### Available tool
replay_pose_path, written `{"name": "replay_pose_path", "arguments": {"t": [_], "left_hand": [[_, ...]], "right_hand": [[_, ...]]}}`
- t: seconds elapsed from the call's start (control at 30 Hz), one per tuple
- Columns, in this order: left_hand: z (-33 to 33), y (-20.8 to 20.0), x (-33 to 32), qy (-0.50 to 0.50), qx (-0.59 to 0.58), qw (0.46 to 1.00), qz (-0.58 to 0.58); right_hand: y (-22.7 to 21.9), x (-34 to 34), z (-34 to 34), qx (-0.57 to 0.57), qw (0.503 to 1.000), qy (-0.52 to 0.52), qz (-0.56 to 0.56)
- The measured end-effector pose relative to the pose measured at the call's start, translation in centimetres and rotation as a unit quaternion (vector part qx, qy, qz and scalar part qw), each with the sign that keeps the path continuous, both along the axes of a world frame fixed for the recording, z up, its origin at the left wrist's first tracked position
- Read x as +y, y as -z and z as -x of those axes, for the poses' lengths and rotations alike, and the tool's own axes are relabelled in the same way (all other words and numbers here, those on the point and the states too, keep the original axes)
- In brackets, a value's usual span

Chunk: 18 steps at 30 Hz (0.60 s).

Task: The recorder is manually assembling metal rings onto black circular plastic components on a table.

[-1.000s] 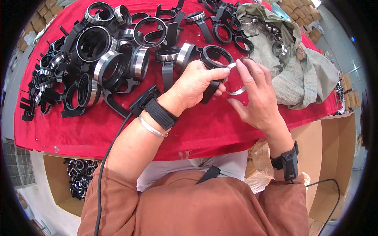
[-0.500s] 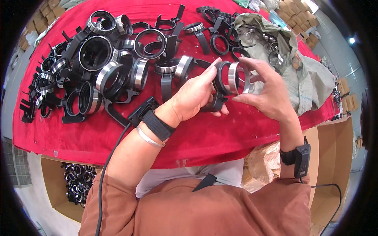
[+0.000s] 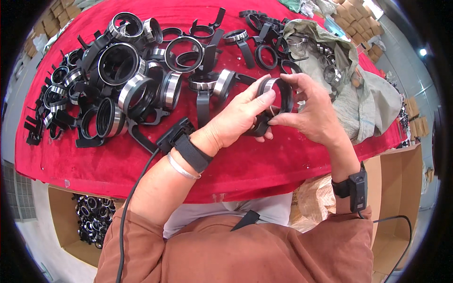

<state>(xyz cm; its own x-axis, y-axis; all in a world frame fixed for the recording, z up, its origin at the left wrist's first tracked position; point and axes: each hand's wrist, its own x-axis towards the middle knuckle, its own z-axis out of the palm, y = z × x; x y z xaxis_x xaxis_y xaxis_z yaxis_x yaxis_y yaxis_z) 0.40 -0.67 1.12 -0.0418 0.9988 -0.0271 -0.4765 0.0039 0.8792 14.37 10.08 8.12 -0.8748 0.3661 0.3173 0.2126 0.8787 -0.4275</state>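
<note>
Holding black ring (image 3: 276, 96), left hand (image 3: 238, 118), right hand (image 3: 314, 113)

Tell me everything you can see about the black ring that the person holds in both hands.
The black ring is a round band, seemingly of plastic, with a shiny metal band inside it. A flat black tab hangs from its lower edge. It stands upright on edge, its opening turned toward the camera, above the red table cloth. The left hand pinches its left side and tab, and the right hand grips its right rim.
</note>
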Motion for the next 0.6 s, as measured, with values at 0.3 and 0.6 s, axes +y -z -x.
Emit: {"name": "replay_pose_path", "arguments": {"t": [0.3,0.6], "left_hand": [[-1.5,-0.5,-0.5,-0.104,0.119,0.986,-0.05],[-1.5,0.4,0.3,-0.26,0.279,0.921,-0.082]], "right_hand": [[3.6,1.1,2.3,0.098,0.902,0.284,0.31],[3.7,5.3,5.4,0.062,0.946,0.276,0.159]]}}
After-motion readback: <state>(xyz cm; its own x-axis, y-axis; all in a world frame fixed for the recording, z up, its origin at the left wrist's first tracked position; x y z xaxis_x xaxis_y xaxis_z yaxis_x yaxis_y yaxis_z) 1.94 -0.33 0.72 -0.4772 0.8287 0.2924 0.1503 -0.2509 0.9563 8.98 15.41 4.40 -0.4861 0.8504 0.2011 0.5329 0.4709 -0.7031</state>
